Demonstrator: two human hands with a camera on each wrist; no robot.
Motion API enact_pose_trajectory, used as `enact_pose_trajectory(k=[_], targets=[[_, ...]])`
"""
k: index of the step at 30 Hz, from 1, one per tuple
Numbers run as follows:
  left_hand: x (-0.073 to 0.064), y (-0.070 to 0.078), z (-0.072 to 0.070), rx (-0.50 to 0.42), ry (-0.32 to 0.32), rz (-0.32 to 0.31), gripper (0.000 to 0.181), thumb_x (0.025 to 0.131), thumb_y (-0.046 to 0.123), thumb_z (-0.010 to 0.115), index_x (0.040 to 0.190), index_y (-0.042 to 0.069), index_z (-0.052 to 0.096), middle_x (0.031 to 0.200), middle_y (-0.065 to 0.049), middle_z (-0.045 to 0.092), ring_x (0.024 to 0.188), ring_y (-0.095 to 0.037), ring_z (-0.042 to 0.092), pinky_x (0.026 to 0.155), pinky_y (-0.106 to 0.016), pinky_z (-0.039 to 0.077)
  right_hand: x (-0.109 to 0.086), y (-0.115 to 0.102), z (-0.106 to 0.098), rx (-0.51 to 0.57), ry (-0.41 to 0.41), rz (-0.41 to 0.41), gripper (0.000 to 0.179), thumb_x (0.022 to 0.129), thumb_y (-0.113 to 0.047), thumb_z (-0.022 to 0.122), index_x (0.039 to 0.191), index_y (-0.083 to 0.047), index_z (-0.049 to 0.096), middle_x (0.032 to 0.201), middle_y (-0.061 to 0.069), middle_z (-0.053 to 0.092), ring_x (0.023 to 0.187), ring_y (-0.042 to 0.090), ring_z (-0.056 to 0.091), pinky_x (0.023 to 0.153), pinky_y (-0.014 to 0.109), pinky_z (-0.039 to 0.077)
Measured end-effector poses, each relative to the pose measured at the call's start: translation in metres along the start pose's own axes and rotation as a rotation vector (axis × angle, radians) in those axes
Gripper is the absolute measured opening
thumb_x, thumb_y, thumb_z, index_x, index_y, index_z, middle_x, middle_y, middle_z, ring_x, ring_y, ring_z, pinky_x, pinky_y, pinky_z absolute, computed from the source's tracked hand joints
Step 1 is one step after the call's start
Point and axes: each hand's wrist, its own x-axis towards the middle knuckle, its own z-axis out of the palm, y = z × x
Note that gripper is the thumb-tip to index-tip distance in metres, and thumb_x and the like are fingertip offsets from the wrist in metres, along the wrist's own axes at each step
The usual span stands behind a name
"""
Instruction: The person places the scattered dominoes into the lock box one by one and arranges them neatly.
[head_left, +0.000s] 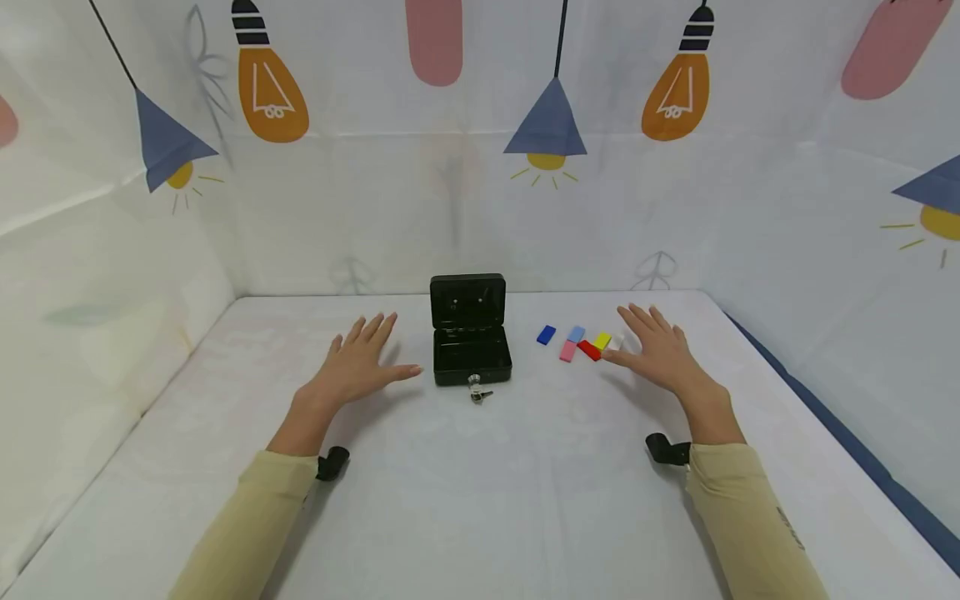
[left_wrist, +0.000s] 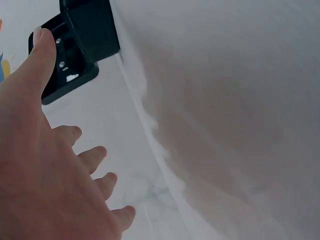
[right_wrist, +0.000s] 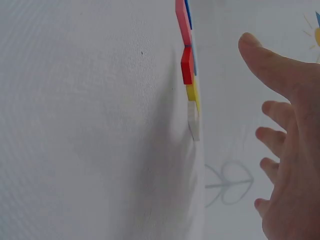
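Fingers on both hands spread wide, thumbs out, nothing held. Left hand (head_left: 356,364) hangs palm-down over the table (head_left: 487,500), left of the black cash box (head_left: 452,377), thumb pointing at the box's left side, with a small gap in the head view. Right hand (head_left: 660,354) likewise above the table, at the right end of a group of small flat blocks; its thumb overlaps the nearest ones in the head view, but the right wrist view shows a gap. Cash box sits toward the back of the table, between the hands, lid (head_left: 468,302) raised upright, tray side facing the person; keys (head_left: 477,393) hang at the front lock. Blocks lie right of the box: dark blue block (head_left: 546,335) nearest it and apart from the others, then light blue block (head_left: 576,333), pink block (head_left: 568,351), red block (head_left: 589,350), yellow block (head_left: 602,341) and white block (head_left: 617,342) bunched close, the white one partly behind the right hand. Black wrist cameras (head_left: 333,463) below both hands, tan sleeves (head_left: 247,525) on both forearms. White backdrop (head_left: 360,200) behind, printed with lamps and orange bulbs.
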Motion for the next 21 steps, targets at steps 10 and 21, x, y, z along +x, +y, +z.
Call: enact_pose_trajectory(k=[10, 21], targets=[[0.006, 0.015, 0.001, -0.054, -0.042, 0.036, 0.111, 0.082, 0.075, 0.059, 0.162, 0.023, 0.002, 0.169, -0.010, 0.008, 0.155, -0.039, 0.003, 0.120, -0.067, 0.006, 0.006, -0.015, 0.001, 0.003, 0.006, -0.018, 0.088, 0.090, -0.049, 0.063, 0.158, -0.009, 0.024, 0.164, 0.023, 0.019, 0.150, 0.049, 0.005, 0.113, 0.076, 0.004], [0.013, 0.020, 0.009, -0.081, -0.074, 0.043, 0.114, 0.080, 0.075, 0.062, 0.162, 0.023, 0.001, 0.169, -0.008, 0.010, 0.156, -0.035, 0.005, 0.122, -0.062, 0.008, 0.015, -0.029, 0.011, 0.040, 0.012, -0.056, 0.088, 0.090, -0.052, 0.064, 0.158, -0.010, 0.026, 0.164, 0.021, 0.022, 0.152, 0.047, 0.007, 0.115, 0.074, 0.005]])
